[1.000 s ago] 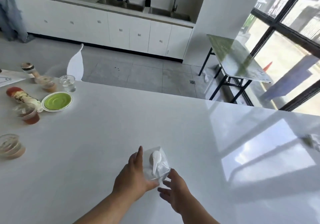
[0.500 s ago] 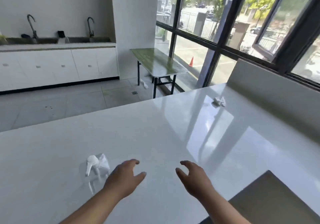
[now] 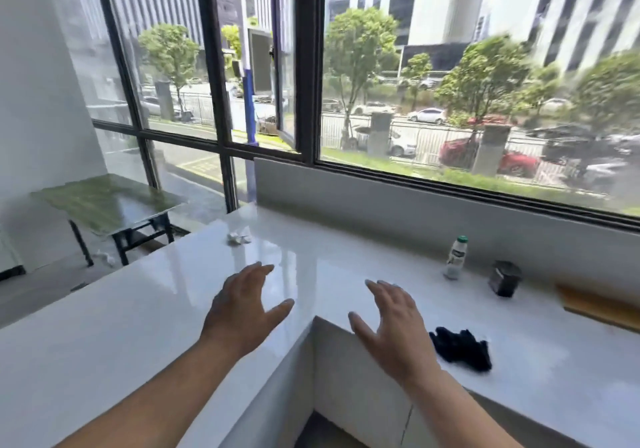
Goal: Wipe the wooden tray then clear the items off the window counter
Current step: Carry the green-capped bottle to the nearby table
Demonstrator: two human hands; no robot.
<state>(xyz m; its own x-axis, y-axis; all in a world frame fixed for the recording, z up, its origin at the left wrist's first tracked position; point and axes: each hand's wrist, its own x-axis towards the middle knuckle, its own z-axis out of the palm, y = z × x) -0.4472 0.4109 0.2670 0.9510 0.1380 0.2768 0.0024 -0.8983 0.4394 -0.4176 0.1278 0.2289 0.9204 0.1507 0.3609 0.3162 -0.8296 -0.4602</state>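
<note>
The white window counter (image 3: 346, 257) runs under the window and bends in an L toward me. On it at the far right lies a wooden tray (image 3: 602, 303), cut off by the frame edge. A small bottle with a green cap (image 3: 456, 257) and a dark jar (image 3: 504, 278) stand near the wall. A black cloth (image 3: 462, 345) lies crumpled near the front edge. A crumpled white tissue (image 3: 239, 236) sits at the far left end. My left hand (image 3: 242, 305) and my right hand (image 3: 391, 323) hover open over the counter's corner, holding nothing. The black cloth lies just right of my right hand.
A dark-framed window (image 3: 308, 66) with a grey sill wall (image 3: 398, 205) backs the counter. A green-topped folding table (image 3: 107, 201) stands on the floor to the left, with white scraps under it. A gap in front of the counter corner opens at bottom centre.
My view has swung right from the island toward the window counter. My hands let go of the clear packet with the white spoon and are now empty and spread.
</note>
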